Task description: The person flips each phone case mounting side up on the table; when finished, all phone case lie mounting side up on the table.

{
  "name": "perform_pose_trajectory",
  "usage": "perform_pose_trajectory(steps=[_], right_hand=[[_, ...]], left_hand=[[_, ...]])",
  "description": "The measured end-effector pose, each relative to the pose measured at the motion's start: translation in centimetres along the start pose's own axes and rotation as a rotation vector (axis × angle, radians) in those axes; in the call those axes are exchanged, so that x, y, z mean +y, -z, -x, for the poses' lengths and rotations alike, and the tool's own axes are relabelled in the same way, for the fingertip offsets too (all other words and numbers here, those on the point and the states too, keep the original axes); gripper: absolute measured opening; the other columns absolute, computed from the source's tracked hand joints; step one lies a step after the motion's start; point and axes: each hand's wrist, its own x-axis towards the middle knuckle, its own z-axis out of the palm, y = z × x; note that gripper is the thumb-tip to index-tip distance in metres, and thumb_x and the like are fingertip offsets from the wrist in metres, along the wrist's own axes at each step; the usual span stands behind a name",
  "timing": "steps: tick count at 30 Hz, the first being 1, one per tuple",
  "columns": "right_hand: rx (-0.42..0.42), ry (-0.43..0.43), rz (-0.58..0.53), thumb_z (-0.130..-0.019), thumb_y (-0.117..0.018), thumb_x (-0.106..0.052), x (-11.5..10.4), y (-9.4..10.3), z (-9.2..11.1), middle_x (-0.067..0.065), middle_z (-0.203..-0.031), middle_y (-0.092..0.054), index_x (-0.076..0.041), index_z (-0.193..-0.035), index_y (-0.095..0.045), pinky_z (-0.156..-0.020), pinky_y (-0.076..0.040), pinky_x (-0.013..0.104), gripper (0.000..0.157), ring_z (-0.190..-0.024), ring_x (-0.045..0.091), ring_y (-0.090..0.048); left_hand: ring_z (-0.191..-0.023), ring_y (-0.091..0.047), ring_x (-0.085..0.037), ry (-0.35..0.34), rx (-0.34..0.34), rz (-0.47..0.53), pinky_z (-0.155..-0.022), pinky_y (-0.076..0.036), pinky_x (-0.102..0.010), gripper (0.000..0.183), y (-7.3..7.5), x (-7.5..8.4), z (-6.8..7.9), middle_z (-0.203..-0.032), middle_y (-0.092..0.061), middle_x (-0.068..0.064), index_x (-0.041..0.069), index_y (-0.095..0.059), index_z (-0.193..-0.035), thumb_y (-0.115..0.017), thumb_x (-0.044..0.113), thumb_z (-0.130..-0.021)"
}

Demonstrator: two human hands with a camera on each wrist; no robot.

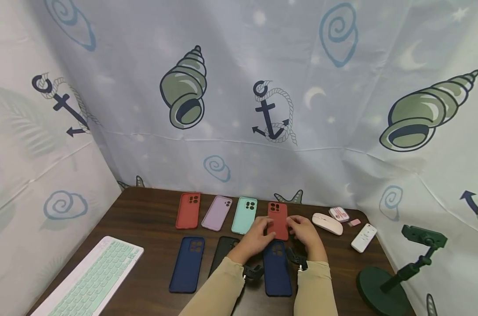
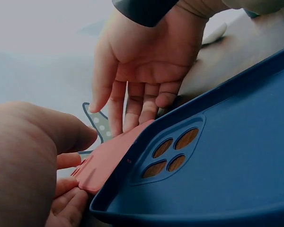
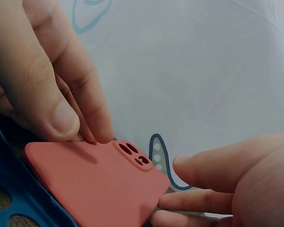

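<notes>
A red phone case (image 1: 278, 224) lies flat with its camera cutouts at the far end. My left hand (image 1: 256, 237) touches its left edge with fingertips and thumb close by. At the opposite edge, the fingers of my right hand (image 1: 304, 230) touch the case while the thumb stays apart from it, as the left wrist view shows. Just in front lies a blue phone case (image 2: 246, 142), its hollow side up. To the left lie a mint phone case (image 1: 244, 219), a lilac phone case (image 1: 217, 214) and a second red phone case (image 1: 188, 213).
Another blue phone case (image 1: 186, 265) and a black phone case (image 1: 222, 250), partly behind my left arm, lie in front. A keyboard (image 1: 92, 276) is at left. Right are a mouse (image 1: 327, 224), small white box (image 1: 339, 214), pink stick (image 1: 354, 222), remote (image 1: 363, 238) and green stand (image 1: 383, 289).
</notes>
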Motion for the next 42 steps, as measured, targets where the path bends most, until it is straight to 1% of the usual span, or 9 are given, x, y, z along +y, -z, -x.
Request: perform_pose_trajectory(steps=[11, 15, 20, 23, 26, 32, 35, 39, 42], right_hand=[[0.026, 0.031, -0.073, -0.105, -0.054, -0.028, -0.3, 0.2, 0.1, 0.02, -0.124, -0.065, -0.005, -0.138, -0.057, -0.077, -0.054, 0.041, 0.04, -0.096, 0.029, -0.069], [0.049, 0.063, -0.125, -0.104, -0.057, -0.018, -0.4, 0.1, 0.0, 0.018, -0.121, -0.067, -0.008, -0.135, -0.06, -0.074, -0.054, 0.04, 0.033, -0.094, 0.031, -0.07], [0.055, 0.131, -0.132, -0.099, -0.062, -0.009, -0.6, 0.0, -0.2, 0.02, -0.118, -0.068, -0.007, -0.134, -0.06, -0.069, -0.052, 0.035, 0.035, -0.092, 0.029, -0.07], [0.053, 0.157, -0.131, -0.097, -0.066, -0.01, -0.7, -0.1, -0.3, 0.019, -0.117, -0.068, -0.008, -0.134, -0.061, -0.067, -0.051, 0.032, 0.038, -0.09, 0.028, -0.07], [0.055, 0.187, -0.13, -0.096, -0.069, -0.012, -0.9, -0.2, -0.3, 0.019, -0.114, -0.07, -0.009, -0.134, -0.061, -0.065, -0.05, 0.03, 0.039, -0.087, 0.028, -0.069], [0.057, 0.278, -0.123, -0.095, -0.07, -0.013, -1.8, -0.8, -0.3, 0.019, -0.106, -0.071, -0.007, -0.133, -0.062, -0.06, -0.048, 0.028, 0.039, -0.085, 0.044, -0.063], [0.064, 0.297, -0.125, -0.095, -0.072, -0.014, -2.3, -1.1, -0.2, 0.02, -0.105, -0.071, -0.006, -0.129, -0.065, -0.058, -0.046, 0.027, 0.036, -0.075, 0.035, -0.062], [0.074, 0.313, -0.135, -0.093, -0.074, -0.018, -2.4, -1.6, -0.3, 0.021, -0.104, -0.071, -0.006, -0.124, -0.067, -0.059, -0.045, 0.026, 0.033, -0.067, 0.014, -0.057], [0.074, 0.318, -0.128, -0.094, -0.074, -0.021, -2.1, -1.8, -0.5, 0.02, -0.105, -0.071, -0.008, -0.124, -0.066, -0.059, -0.046, 0.025, 0.033, -0.068, 0.014, -0.058]], left_hand=[[-0.147, -0.036, -0.035, 0.012, -0.012, 0.003, -0.114, -0.038, -0.053, 0.05, -0.1, 0.2, 0.0, -0.16, -0.034, -0.018, 0.008, -0.05, -0.147, -0.057, 0.031, -0.104], [-0.146, -0.037, -0.036, 0.013, -0.014, 0.022, -0.113, -0.039, -0.053, 0.054, -0.2, 0.1, 0.1, -0.16, -0.034, -0.017, 0.008, -0.05, -0.148, -0.058, 0.035, -0.103], [-0.146, -0.036, -0.034, 0.0, -0.018, 0.039, -0.113, -0.039, -0.052, 0.059, -0.3, -0.1, 0.0, -0.16, -0.035, -0.016, 0.01, -0.05, -0.149, -0.058, 0.045, -0.102], [-0.148, -0.034, -0.031, -0.007, -0.026, 0.065, -0.115, -0.037, -0.052, 0.061, -0.2, -0.2, -0.1, -0.161, -0.034, -0.013, 0.013, -0.049, -0.149, -0.057, 0.049, -0.101], [-0.146, -0.038, -0.029, -0.025, -0.022, 0.121, -0.115, -0.037, -0.052, 0.059, -0.2, -0.3, -0.2, -0.158, -0.038, -0.01, 0.016, -0.049, -0.149, -0.058, 0.048, -0.101], [-0.134, -0.05, -0.032, -0.054, 0.0, 0.248, -0.11, -0.042, -0.054, 0.05, -0.1, -0.6, -0.4, -0.145, -0.045, -0.014, 0.02, -0.047, -0.148, -0.06, 0.037, -0.102], [-0.132, -0.052, -0.032, -0.06, 0.009, 0.256, -0.109, -0.043, -0.054, 0.051, -0.1, -0.5, -0.3, -0.141, -0.045, -0.018, 0.021, -0.044, -0.15, -0.059, 0.035, -0.103], [-0.133, -0.051, -0.03, -0.1, 0.022, 0.225, -0.11, -0.044, -0.051, 0.057, -0.1, -0.5, -0.4, -0.142, -0.045, -0.016, 0.022, -0.037, -0.155, -0.058, 0.035, -0.104], [-0.133, -0.048, -0.029, -0.124, 0.027, 0.206, -0.111, -0.043, -0.051, 0.058, -0.2, -0.5, -0.5, -0.144, -0.043, -0.014, 0.023, -0.035, -0.157, -0.056, 0.035, -0.105]])
